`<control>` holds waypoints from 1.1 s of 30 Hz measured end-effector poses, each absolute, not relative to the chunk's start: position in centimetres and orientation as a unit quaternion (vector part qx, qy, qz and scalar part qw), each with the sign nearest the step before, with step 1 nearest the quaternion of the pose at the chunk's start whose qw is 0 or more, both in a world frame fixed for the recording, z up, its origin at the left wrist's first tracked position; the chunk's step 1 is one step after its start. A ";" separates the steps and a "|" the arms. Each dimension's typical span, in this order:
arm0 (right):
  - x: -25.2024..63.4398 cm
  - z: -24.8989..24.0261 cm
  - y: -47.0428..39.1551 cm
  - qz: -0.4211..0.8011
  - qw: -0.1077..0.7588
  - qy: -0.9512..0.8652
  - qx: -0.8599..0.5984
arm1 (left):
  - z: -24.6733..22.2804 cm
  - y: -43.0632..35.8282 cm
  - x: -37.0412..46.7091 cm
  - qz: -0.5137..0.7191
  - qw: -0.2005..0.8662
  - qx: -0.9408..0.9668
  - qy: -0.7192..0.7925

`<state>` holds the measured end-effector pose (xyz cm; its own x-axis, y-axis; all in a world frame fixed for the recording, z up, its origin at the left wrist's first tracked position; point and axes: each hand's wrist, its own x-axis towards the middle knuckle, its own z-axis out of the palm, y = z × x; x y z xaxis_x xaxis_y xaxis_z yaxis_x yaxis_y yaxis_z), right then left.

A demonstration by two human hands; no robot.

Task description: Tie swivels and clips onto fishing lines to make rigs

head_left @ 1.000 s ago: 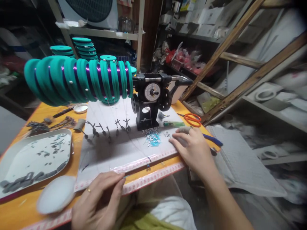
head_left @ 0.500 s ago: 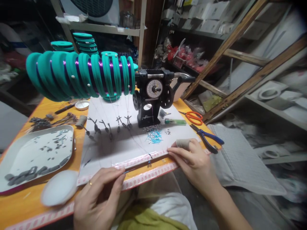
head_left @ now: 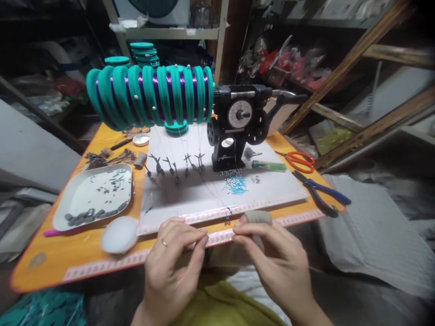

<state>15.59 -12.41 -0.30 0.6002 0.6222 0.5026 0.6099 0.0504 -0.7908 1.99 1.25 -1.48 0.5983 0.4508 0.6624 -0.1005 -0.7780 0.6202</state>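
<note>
My left hand (head_left: 175, 260), with a ring on one finger, is closed in a pinch over the table's front edge. Facing it across a small gap, my right hand (head_left: 277, 256) also pinches, with a grey wrap (head_left: 258, 218) round one finger. What lies in either pinch is too fine to make out. Just beyond the fingertips hangs a small dark piece of tackle (head_left: 227, 220) on a thin line. That line runs up towards teal foam spools (head_left: 149, 97) wound with purple line, mounted on a black hand-cranked winder (head_left: 234, 122).
On the white board (head_left: 190, 199) lie blue-and-white pins (head_left: 235, 183) and a green-handled tool (head_left: 269, 166). Orange scissors (head_left: 299, 161) and blue pliers (head_left: 319, 192) are at right. A tray of grey pieces (head_left: 70, 201) and a white dish (head_left: 119, 234) stand left.
My hands have come closer together, the left moving right. The thin dark rod in my left fingers no longer shows. The camera view has shifted left.
</note>
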 end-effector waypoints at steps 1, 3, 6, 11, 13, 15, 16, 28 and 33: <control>15.1 -0.2 -12.1 0.018 0.577 -0.441 -0.687 | -1.5 1.1 1.9 0.435 0.316 0.837 0.103; 14.6 -0.1 -11.6 0.033 0.586 -0.428 -0.687 | -1.6 0.9 1.6 0.434 0.319 0.836 0.105; 14.5 -0.1 -11.2 0.039 0.584 -0.423 -0.692 | -1.7 0.7 1.3 0.435 0.323 0.833 0.113; 14.3 0.0 -11.1 0.046 0.583 -0.423 -0.692 | -1.6 0.5 1.3 0.445 0.309 0.834 0.104; 14.2 0.2 -11.1 0.049 0.586 -0.423 -0.689 | -1.6 0.4 1.4 0.446 0.305 0.835 0.103; 14.0 0.3 -11.0 0.053 0.588 -0.423 -0.687 | -1.5 0.3 1.3 0.445 0.306 0.835 0.104; 14.0 0.3 -11.0 0.054 0.588 -0.424 -0.686 | -1.5 0.3 1.3 0.444 0.307 0.835 0.105; 14.2 -0.1 -10.3 0.257 0.618 -0.384 -0.636 | -1.1 0.5 1.0 0.417 0.330 0.839 0.110; 14.2 -0.1 -10.5 0.245 0.610 -0.408 -0.633 | -0.9 0.7 0.9 0.415 0.369 0.824 0.109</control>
<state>14.23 -10.46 -0.13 0.5466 0.8160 0.1881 0.2185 0.0778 -0.9727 0.86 0.70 -0.95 0.6312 0.4854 0.6050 -0.1276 -0.7043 0.6983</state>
